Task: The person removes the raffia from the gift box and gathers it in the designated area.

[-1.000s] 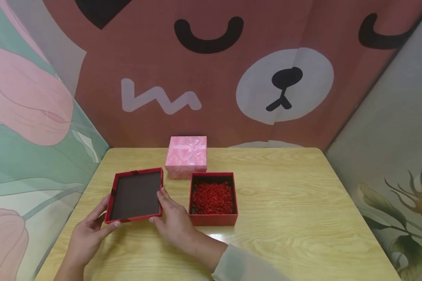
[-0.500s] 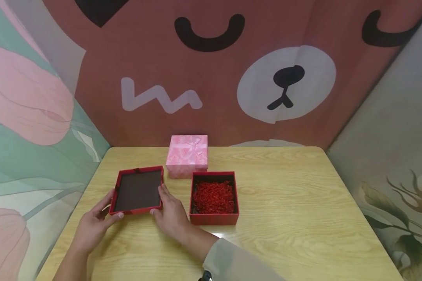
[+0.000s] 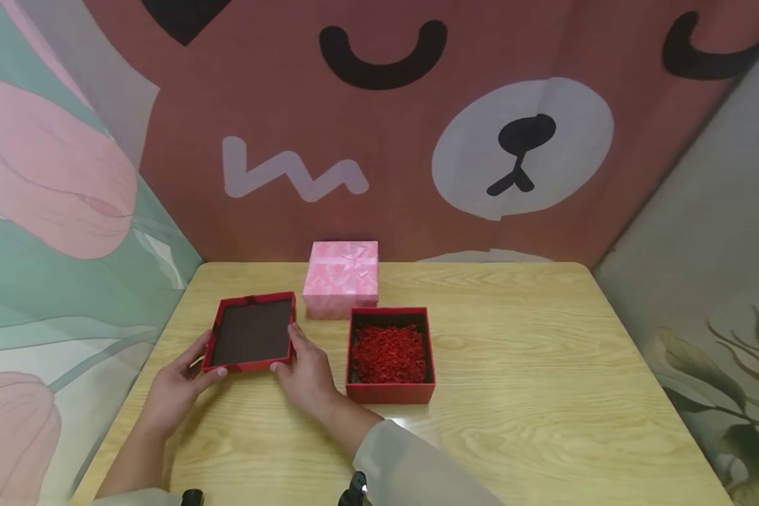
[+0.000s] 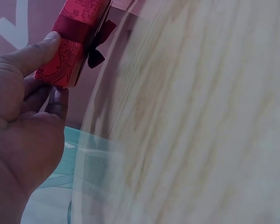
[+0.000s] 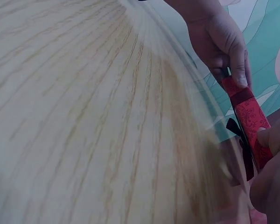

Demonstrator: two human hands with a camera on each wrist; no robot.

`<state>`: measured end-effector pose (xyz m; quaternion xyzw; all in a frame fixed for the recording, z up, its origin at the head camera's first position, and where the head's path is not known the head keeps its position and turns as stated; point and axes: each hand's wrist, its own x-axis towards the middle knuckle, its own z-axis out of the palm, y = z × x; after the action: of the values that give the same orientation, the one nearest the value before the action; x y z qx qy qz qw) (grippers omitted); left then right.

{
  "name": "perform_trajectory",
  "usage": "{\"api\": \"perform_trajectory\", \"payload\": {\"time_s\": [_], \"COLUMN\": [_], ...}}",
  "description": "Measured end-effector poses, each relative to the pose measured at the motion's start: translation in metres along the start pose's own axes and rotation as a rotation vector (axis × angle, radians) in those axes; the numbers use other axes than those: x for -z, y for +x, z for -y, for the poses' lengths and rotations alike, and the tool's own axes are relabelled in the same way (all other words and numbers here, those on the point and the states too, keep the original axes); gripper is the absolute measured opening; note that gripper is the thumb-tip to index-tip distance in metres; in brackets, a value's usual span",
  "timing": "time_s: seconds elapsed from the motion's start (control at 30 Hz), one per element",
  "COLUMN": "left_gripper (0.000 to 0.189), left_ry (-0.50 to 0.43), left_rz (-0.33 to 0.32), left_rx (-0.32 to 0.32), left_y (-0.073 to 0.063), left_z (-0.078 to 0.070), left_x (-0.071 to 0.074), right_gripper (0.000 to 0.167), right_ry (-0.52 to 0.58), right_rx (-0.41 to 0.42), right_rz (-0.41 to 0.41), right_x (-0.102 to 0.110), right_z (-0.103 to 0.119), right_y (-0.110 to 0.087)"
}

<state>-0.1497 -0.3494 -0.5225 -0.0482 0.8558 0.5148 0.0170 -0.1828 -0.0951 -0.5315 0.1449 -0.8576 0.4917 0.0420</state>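
Reaching up from the near edge, a pale sleeve (image 3: 417,464) leads to the right hand (image 3: 310,372), which grips the right side of a shallow red lid (image 3: 253,332), thumb at its near corner. The left hand (image 3: 173,393) pinches the opposite side, thumb on the near edge and fingers behind. Between them the lid appears raised above the wood-grained table (image 3: 544,393), slightly tilted, its flat, dark, matte inside facing the wearer. The wrist views show its outside: red walls with a scrolling darker pattern, crossed by a deep red ribbon (image 4: 71,29), and a dark, soft-looking bow (image 4: 97,57) on the outer face. The step in hand looks like handling the lid off its box; the next move seems to call for an even, light two-handed hold that spares the thin walls and the bow. To its right, and apart from it, stands the open, square red box (image 3: 388,394), filled with loose, crinkled red shred (image 3: 388,353). Farther back sits a closed pink box (image 3: 340,270), mottled, with a paler ribbon bow, before a cartoon bear backdrop (image 3: 392,140)
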Motion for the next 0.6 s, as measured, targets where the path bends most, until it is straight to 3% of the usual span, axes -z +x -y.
{"api": "perform_trajectory", "payload": {"time_s": [0.4,0.6], "left_gripper": [0.089,0.091], "left_ry": [0.037,0.055], "left_rz": [0.013,0.009], "left_rx": [0.018,0.024], "left_y": [0.020,0.029], "left_z": [0.008,0.013], "left_x": [0.003,0.004], "right_gripper": [0.073,0.073], "right_ry": [0.018,0.010], "right_rx": [-0.091,-0.094], "right_rz": [-0.003,-0.001], "right_x": [-0.015,-0.022], "right_z": [-0.002,-0.005], "right_y": [0.017,0.023]}}
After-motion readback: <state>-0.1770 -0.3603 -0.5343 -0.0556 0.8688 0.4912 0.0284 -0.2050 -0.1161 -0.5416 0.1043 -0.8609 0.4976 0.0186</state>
